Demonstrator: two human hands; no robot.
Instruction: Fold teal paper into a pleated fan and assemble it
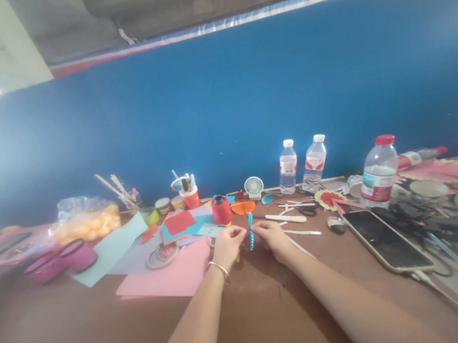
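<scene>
Both my hands meet at the middle of the wooden table [86, 339] around a narrow, pleated strip of blue paper [250, 230] that stands almost upright. My left hand [228, 245], with a bracelet on its wrist, pinches the strip from the left side. My right hand [270, 235] pinches it from the right, fingers closed. A red spool [221, 210] stands just behind the hands, and a folded orange paper fan [243, 208] lies beside it.
Pink [171, 276], light blue and red paper sheets lie at the left, with a tape roll [163, 255] and a purple case [60, 261]. A phone [385, 239], three water bottles [379, 172], scissors [307, 210], a small white fan [253, 186] and cables are at the right. A blue wall stands behind.
</scene>
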